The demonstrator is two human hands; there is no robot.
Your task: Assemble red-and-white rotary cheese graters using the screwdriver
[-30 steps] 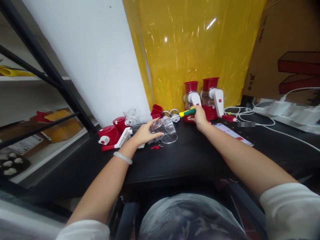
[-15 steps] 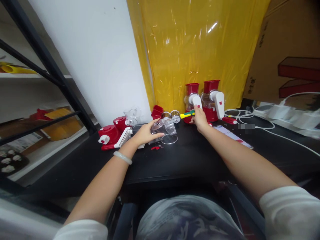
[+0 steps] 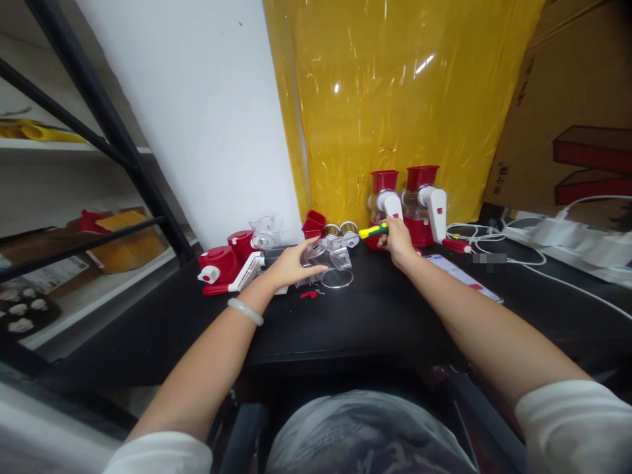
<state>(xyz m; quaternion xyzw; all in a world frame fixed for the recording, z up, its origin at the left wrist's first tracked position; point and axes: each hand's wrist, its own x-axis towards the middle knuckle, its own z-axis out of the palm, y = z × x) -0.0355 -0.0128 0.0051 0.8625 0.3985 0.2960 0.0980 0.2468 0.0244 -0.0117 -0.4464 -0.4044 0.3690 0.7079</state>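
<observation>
My left hand [image 3: 291, 264] is closed around a clear plastic grater body [image 3: 338, 255], thumb below and fingers on top. The body lies tilted on the black table, its round rim toward me. My right hand [image 3: 397, 238] grips a yellow-and-green screwdriver [image 3: 374, 230], pointed left toward the clear body; its tip is too small to make out. Small red pieces [image 3: 309, 295] and what look like screws lie just in front of the clear body. Behind it stand metal grater drums [image 3: 349, 230] and a red hopper [image 3: 314, 222].
Two assembled red-and-white rotary graters [image 3: 423, 204] stand at the back right. Red grater bases [image 3: 220, 266] and a white crank arm [image 3: 248, 270] are at left. A phone [image 3: 467, 280], white cables [image 3: 494, 237] and a power strip [image 3: 582, 240] lie to the right.
The whole view has shifted slightly, with things sitting a little lower and to the right. Both hands keep their grips, and their positions relative to the parts look nearly the same.
</observation>
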